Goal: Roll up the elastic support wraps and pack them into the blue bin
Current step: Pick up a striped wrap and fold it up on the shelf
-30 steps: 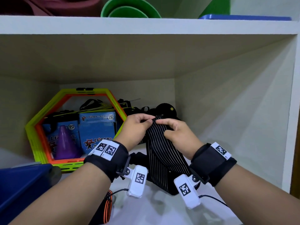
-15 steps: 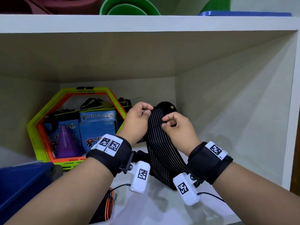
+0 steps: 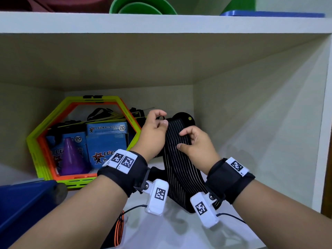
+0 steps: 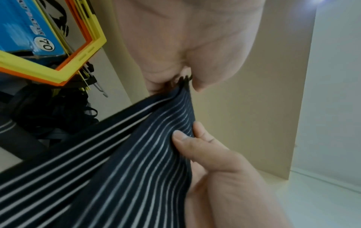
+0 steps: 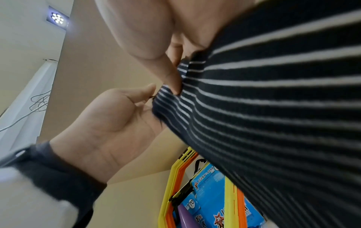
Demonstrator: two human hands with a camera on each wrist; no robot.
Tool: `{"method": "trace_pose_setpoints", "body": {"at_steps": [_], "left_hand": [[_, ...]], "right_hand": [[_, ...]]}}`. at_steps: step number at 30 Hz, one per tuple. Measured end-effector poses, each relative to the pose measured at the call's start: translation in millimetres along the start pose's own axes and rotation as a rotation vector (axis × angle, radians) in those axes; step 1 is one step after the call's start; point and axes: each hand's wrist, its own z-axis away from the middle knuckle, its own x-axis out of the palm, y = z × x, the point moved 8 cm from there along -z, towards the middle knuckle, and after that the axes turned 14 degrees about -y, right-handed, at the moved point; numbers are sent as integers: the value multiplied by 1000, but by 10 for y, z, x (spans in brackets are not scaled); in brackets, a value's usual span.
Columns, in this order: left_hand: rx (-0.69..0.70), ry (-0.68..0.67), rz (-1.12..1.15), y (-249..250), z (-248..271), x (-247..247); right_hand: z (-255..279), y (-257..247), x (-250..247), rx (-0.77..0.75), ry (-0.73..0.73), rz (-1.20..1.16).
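blue bin (image 3: 25, 203): cut off by the head view's lower-left edge; inside unseen.
striped wrap (image 3: 179, 169): lower end hidden behind the right wrist camera (image 3: 204, 209); blurred toward the frame edges in both wrist views.
top shelf items: green bowls (image 3: 142, 7) cropped by the upper edge.
blue boxes (image 3: 107, 142): lettering partly hidden by the left hand (image 3: 154, 135).

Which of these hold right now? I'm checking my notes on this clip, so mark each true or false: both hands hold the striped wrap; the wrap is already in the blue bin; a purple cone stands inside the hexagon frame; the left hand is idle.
1. Both hands hold the striped wrap. True: the left hand and the right hand pinch its upper end.
2. The wrap is in the blue bin. False: it is held up over the shelf, right of the bin.
3. A purple cone stands inside the hexagon frame. True.
4. The left hand is idle. False: it pinches the wrap's top edge.
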Motion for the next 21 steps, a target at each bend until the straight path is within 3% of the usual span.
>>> {"method": "trace_pose_setpoints", "body": {"at_steps": [4,8,16,21], "left_hand": [[-41,-110,61,-36,51,170],[-37,-217,5,25,54,323],[-73,-43,63,51,-316,93],[-71,79,8,141,-511,-177]], "right_hand": [[-57,-37,-149,21,164,-41],[-173,-161,-220,24,177,-39],[-324,-272,-380,-11,151,53],[-113,70,-300,49,-58,66]]}}
